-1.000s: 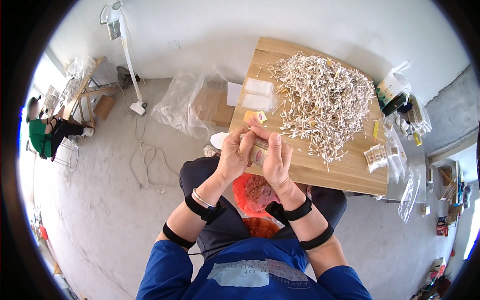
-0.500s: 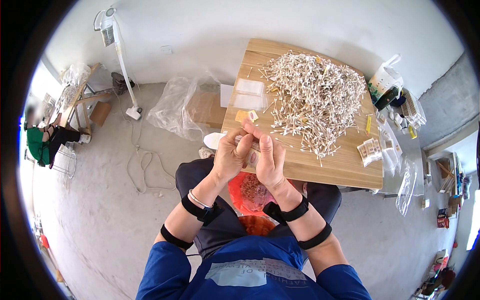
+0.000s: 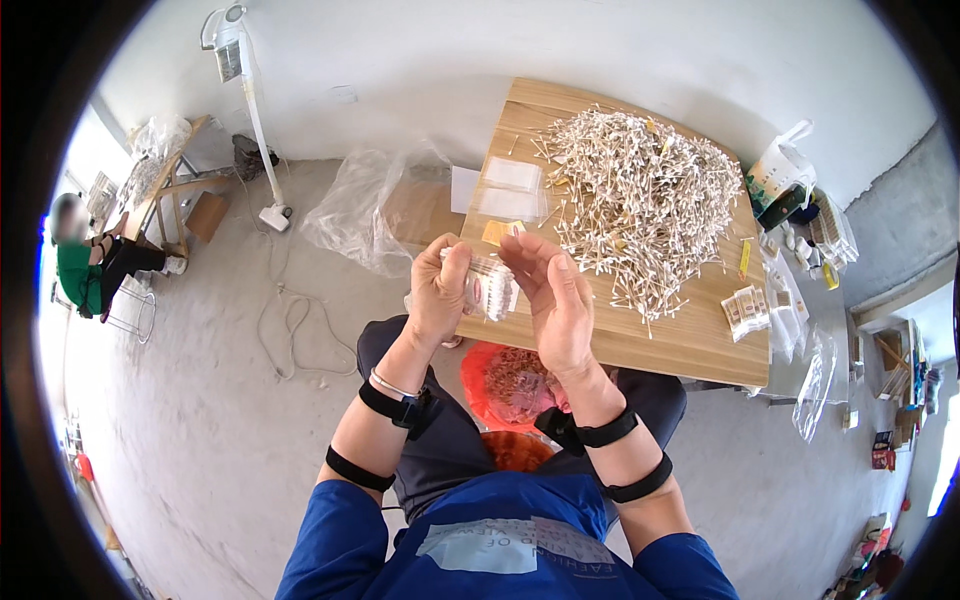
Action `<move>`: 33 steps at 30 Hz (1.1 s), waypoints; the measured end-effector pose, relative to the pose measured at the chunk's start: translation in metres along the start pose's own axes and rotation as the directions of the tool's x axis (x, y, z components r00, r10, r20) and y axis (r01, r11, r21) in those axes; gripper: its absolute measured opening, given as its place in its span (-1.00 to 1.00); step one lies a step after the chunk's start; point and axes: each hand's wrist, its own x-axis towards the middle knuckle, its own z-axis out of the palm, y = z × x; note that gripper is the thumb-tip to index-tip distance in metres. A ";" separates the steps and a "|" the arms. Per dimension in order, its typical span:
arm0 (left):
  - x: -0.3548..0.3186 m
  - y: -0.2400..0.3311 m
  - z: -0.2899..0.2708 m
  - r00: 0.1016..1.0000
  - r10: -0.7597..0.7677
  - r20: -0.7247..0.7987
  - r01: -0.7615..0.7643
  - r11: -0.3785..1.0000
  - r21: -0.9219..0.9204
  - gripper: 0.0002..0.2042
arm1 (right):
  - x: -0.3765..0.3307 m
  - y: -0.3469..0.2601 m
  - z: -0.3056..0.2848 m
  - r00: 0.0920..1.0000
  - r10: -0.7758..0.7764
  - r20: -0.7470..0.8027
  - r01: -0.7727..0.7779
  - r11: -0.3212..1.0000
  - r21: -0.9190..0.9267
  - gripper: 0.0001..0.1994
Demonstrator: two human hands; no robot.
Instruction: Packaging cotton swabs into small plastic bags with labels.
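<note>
You're facing a plain white wall [image 3: 430, 60] up top, some grey floor [image 3: 220, 440] is spreading lower left, a wooden table [image 3: 650, 355] is sitting upper right, and bright light [image 3: 106, 138] is blasting far left.

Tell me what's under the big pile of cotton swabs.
The swab pile rests on the wooden table, whose surface shows around the edges. Anything else beneath its middle is covered and cannot be seen.

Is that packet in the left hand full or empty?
Not empty: the packet in the left hand shows white swab tips crowded along its right side. Whether it's completely full, I cannot tell.
</note>
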 end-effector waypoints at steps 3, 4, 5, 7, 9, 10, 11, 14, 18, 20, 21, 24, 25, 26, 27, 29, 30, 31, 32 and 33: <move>0.001 0.004 -0.012 1.000 0.013 0.021 -0.012 0.999 -0.048 -0.68 | 0.000 -0.010 -0.013 0.983 0.178 0.050 -0.174 0.983 -0.065 -0.66; 0.001 0.004 -0.015 1.000 0.013 0.018 -0.012 0.999 -0.042 -0.68 | -0.001 -0.011 -0.013 0.960 0.268 0.085 -0.252 0.953 -0.167 -0.73; 0.001 0.001 -0.015 0.999 -0.003 0.046 0.007 0.996 -0.094 -0.68 | -0.002 -0.013 -0.007 0.969 0.232 0.087 -0.210 0.956 -0.206 -0.83; 0.000 -0.002 -0.014 0.997 -0.019 0.075 0.030 0.989 -0.144 -0.68 | -0.005 -0.015 -0.002 0.963 0.251 0.101 -0.223 0.948 -0.226 -0.83; -0.005 0.009 -0.005 0.993 -0.084 0.083 0.103 0.961 -0.256 -0.65 | -0.005 -0.016 0.002 0.953 0.278 0.118 -0.242 0.936 -0.257 -0.84; -0.007 0.012 -0.001 0.993 -0.085 0.083 0.104 0.962 -0.252 -0.65 | -0.005 -0.017 0.003 0.953 0.279 0.118 -0.242 0.937 -0.253 -0.84; -0.010 0.016 0.003 0.990 -0.117 0.082 0.136 0.946 -0.293 -0.63 | -0.005 -0.019 0.005 0.943 0.309 0.121 -0.278 0.935 -0.223 -0.84; -0.012 0.015 0.008 0.988 -0.121 0.099 0.148 0.925 -0.349 -0.60 | -0.006 -0.022 0.006 0.928 0.353 0.119 -0.331 0.928 -0.171 -0.84; -0.012 0.011 0.003 0.985 -0.142 0.098 0.166 0.929 -0.330 -0.57 | -0.006 -0.027 0.008 0.925 0.370 0.092 -0.349 0.919 -0.185 -0.85; -0.011 0.002 -0.005 0.984 -0.130 0.120 0.162 0.933 -0.321 -0.59 | -0.004 -0.030 0.006 0.918 0.385 0.095 -0.360 0.909 -0.208 -0.86; -0.010 -0.002 -0.009 0.983 -0.116 0.142 0.156 0.937 -0.314 -0.61 | -0.003 -0.031 0.005 0.911 0.401 0.098 -0.370 0.899 -0.233 -0.87; -0.010 -0.007 -0.015 0.978 -0.123 0.165 0.164 0.952 -0.259 -0.65 | -0.001 -0.030 -0.001 0.897 0.436 0.072 -0.391 0.859 -0.329 -0.89; -0.011 -0.008 -0.014 0.978 -0.126 0.166 0.166 0.951 -0.259 -0.65 | -0.001 -0.029 -0.001 0.897 0.437 0.070 -0.393 0.859 -0.329 -0.89; -0.012 -0.006 -0.009 0.981 -0.144 0.129 0.176 0.943 -0.284 -0.66 | -0.001 -0.028 0.000 0.911 0.408 0.060 -0.361 0.860 -0.361 -0.89; -0.013 -0.004 -0.005 0.982 -0.164 0.093 0.185 0.933 -0.308 -0.68 | -0.001 -0.027 0.000 0.924 0.379 0.052 -0.330 0.858 -0.394 -0.90; -0.014 -0.002 -0.002 0.984 -0.157 0.089 0.177 0.935 -0.306 -0.69 | -0.002 -0.021 -0.003 0.931 0.363 0.047 -0.313 0.856 -0.412 -0.90; -0.014 -0.001 -0.001 0.985 -0.148 0.086 0.167 0.938 -0.303 -0.70 | -0.002 -0.020 -0.003 0.938 0.345 0.045 -0.294 0.854 -0.430 -0.91; -0.014 -0.002 -0.001 0.985 -0.148 0.087 0.168 0.938 -0.304 -0.70 | -0.002 -0.021 -0.004 0.938 0.345 0.044 -0.294 0.854 -0.430 -0.91; -0.014 -0.003 -0.003 0.985 -0.161 0.055 0.170 0.938 -0.302 -0.71 | -0.003 -0.021 -0.004 0.939 0.342 0.038 -0.289 0.845 -0.450 -0.92; -0.014 -0.005 -0.005 0.985 -0.173 0.024 0.172 0.938 -0.301 -0.71 | -0.003 -0.021 -0.004 0.940 0.339 0.032 -0.285 0.835 -0.470 -0.92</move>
